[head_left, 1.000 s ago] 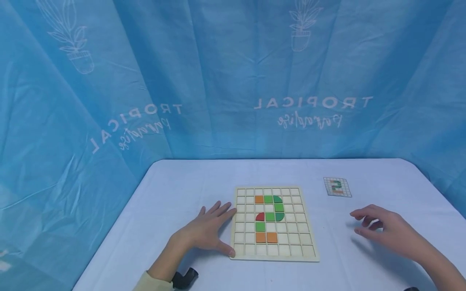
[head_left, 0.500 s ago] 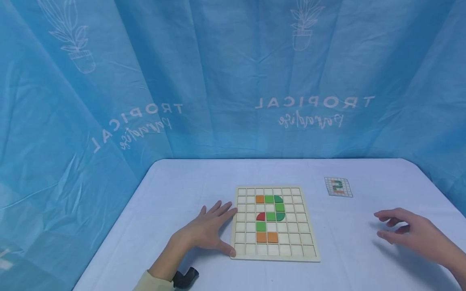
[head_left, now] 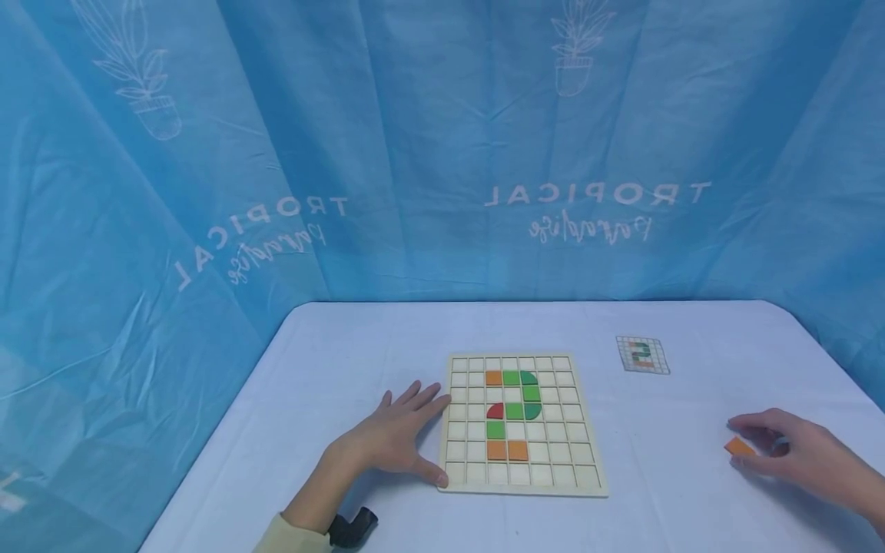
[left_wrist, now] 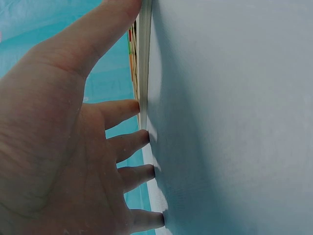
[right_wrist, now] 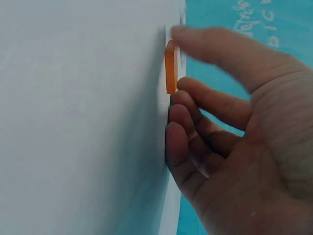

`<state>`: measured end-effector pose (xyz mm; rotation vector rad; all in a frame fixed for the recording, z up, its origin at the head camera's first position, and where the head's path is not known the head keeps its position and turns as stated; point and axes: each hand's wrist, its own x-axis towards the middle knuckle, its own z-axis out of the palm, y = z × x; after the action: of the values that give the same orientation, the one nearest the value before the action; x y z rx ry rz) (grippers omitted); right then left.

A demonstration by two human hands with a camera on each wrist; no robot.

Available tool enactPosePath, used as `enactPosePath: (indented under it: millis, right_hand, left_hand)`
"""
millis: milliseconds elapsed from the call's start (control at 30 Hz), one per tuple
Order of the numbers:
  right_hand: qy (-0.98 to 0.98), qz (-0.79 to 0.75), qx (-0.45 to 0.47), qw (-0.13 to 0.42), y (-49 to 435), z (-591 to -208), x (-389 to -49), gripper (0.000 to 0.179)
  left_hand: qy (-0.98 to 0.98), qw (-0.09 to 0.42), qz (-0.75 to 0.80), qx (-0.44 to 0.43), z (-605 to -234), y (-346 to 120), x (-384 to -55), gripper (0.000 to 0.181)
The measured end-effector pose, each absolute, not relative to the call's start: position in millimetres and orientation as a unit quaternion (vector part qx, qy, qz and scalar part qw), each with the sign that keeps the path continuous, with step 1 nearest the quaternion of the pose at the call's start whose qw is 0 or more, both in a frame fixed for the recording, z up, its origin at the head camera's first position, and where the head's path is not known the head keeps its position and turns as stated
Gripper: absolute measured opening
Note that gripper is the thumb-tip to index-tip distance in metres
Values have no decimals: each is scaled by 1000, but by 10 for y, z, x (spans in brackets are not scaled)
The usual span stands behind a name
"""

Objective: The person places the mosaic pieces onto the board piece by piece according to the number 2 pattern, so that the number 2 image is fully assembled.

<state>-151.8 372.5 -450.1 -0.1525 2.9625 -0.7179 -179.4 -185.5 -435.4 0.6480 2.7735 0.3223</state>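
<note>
My left hand [head_left: 387, 438] is spread flat beside the wooden grid board [head_left: 459, 476], fingertips and thumb against its left edge. In the left wrist view, the thumb and fingers line up along the board's side. Orange, green and red tiles lie in the grid, forming a shape like a 2 with a red quarter-round tile [head_left: 495, 412] at its middle left. To the right, my right hand [head_left: 795, 453] pinches an orange square tile [head_left: 740, 447] between thumb and forefinger, low over the table. The right wrist view shows this orange tile edge-on near the table, the other fingers curled.
A small card [head_left: 643, 355] with a gridded picture of a 2 lies behind the board to the right. Beside the left wrist is a black object [head_left: 353, 528]. The white table [head_left: 373, 338] backs onto a blue printed curtain [head_left: 442, 153].
My right hand has moved right, away from the board, then slightly nearer to me. An orange tile now shows between its thumb and forefinger. My left hand keeps its place at the board.
</note>
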Motion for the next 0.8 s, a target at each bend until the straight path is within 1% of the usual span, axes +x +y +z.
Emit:
enactPosePath:
  millis: [300, 433, 800]
  right_hand:
    - [968, -244, -39, 48, 3728, -4546, -1526, 50]
    - [968, -244, -28, 60, 3716, -4537, -1537, 47]
    - [970, -235, -31, 54, 3705, -4517, -1525, 40]
  left_hand:
    - [959, 137, 111, 220, -4350, -1858, -1787, 124]
    - [959, 135, 114, 223, -4360, -1863, -1788, 124]
    - [959, 134, 114, 222, -4357, -1848, -1790, 123]
